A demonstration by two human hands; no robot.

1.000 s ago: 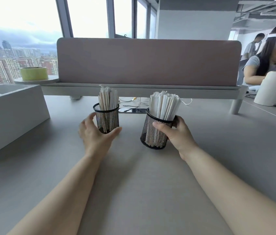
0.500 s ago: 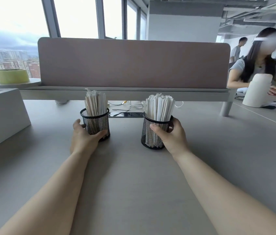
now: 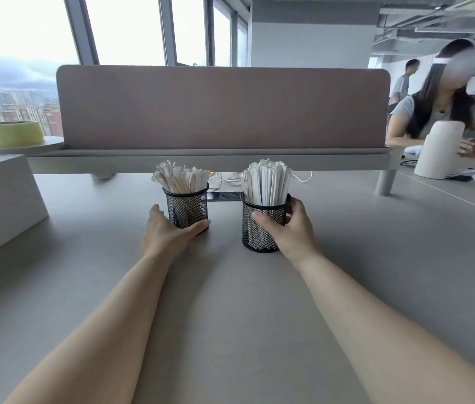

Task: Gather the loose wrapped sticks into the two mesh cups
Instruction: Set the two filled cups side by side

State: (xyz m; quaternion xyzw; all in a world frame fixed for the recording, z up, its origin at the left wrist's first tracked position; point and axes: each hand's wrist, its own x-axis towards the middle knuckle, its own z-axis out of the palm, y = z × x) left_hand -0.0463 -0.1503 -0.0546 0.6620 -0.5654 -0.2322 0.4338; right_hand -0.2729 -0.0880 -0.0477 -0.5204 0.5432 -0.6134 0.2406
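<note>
Tabletop (image 3: 230, 301): my left hand (image 3: 169, 233) wraps left mesh cup (image 3: 186, 207), my right hand (image 3: 288, 228) grips right mesh cup (image 3: 255, 237), both full of wrapped sticks (image 3: 268, 182).

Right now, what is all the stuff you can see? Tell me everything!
desk: one, grey, under everything
left mesh cup: one, black, on the desk
right mesh cup: one, black, beside it, nearer
wrapped sticks: two bunches, tan-and-white in the left cup, mostly white in the right
divider panel: one, dusty pink, behind the cups
tape roll: one, yellow-green, far left, on a round stand
flat dark device: one, black, behind the cups
white container: one, white, far right
seated person: one, grey top, far right
left hand: one, holds the left cup's base
right hand: one, grips the right cup
</note>
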